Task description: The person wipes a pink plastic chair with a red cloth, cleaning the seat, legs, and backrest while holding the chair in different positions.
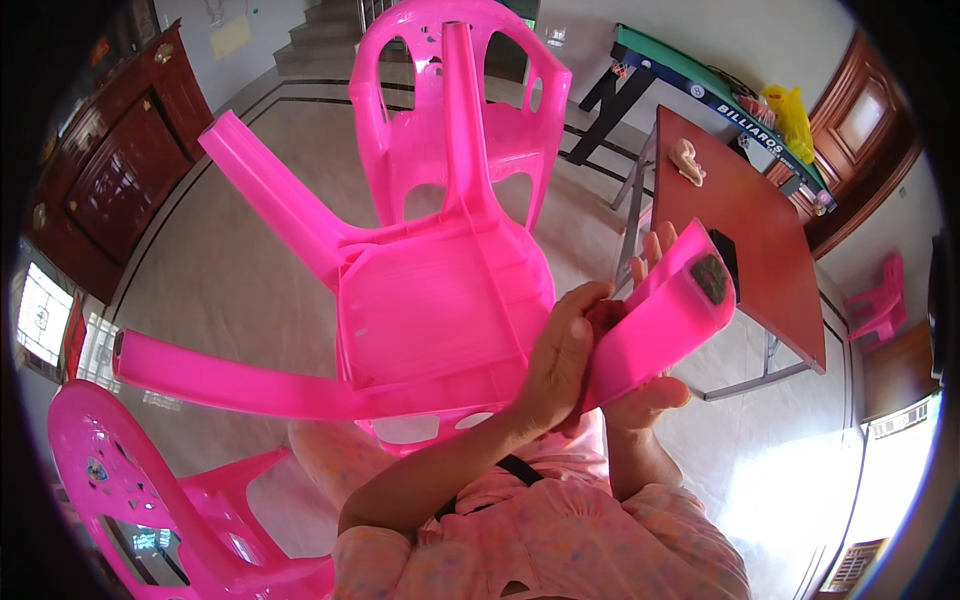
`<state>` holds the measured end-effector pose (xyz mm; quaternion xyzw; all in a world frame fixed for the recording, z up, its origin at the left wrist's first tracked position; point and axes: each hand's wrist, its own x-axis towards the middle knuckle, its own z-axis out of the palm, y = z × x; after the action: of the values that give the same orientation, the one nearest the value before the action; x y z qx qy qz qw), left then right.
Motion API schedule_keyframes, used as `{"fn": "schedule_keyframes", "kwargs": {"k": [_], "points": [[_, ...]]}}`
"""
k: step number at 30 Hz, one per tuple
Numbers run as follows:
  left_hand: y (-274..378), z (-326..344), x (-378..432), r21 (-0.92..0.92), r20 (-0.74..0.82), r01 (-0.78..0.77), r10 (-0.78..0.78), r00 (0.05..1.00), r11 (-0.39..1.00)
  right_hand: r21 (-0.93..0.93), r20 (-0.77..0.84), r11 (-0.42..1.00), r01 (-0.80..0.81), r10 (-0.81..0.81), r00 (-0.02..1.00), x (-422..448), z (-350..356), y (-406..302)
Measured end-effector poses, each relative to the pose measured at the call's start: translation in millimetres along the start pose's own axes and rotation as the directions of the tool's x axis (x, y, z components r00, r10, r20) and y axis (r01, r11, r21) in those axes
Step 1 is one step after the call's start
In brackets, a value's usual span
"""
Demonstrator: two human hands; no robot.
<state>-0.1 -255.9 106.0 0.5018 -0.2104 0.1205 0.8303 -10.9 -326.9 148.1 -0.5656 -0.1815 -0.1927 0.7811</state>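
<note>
An upturned pink plastic chair (pixel 442 300) lies before me, its underside facing up and its legs sticking outward. My left hand (pixel 559 360) presses a dark red cloth (pixel 606 316) against the inner side of the chair leg (pixel 652 330) nearest my right side. From behind and below, my right hand (pixel 637 401) holds that same leg. Its thumb and several fingertips show past the leg's edges, while the palm is mostly hidden. A dark grey pad caps the leg's end.
A pink armchair (pixel 457 142) stands upright just beyond; another pink chair (pixel 135 487) is at lower left. To the right stands a red-topped table (pixel 750 247) bearing a beige crumpled item (pixel 686 161) and a black object (pixel 724 259). Behind it is a toy billiards table (pixel 675 71) with a yellow bag (pixel 789 120).
</note>
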Motion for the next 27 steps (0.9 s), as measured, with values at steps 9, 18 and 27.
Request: {"fn": "schedule_keyframes", "kwargs": {"k": [9, 18, 27], "points": [[-76.6, -23.1, -60.7, -0.262, -0.362, 0.586, -0.641, 0.677, 0.767, -0.288, -0.038, 0.952, 0.102, -0.118, 0.992, -23.3, -36.7, 32.0], [-53.6, -18.2, -66.5, -0.564, -0.21, 0.491, -0.691, 0.692, 0.664, -0.203, -0.024, 0.979, -0.001, -0.004, 1.0, -14.3, -17.7, 11.2], [104.5, 34.4, 13.9, -0.306, 0.011, 0.121, -0.123, 0.992, 0.944, 0.323, 0.053, 0.946, 0.015, -0.034, 0.998, -1.2, -7.8, 8.6]]}}
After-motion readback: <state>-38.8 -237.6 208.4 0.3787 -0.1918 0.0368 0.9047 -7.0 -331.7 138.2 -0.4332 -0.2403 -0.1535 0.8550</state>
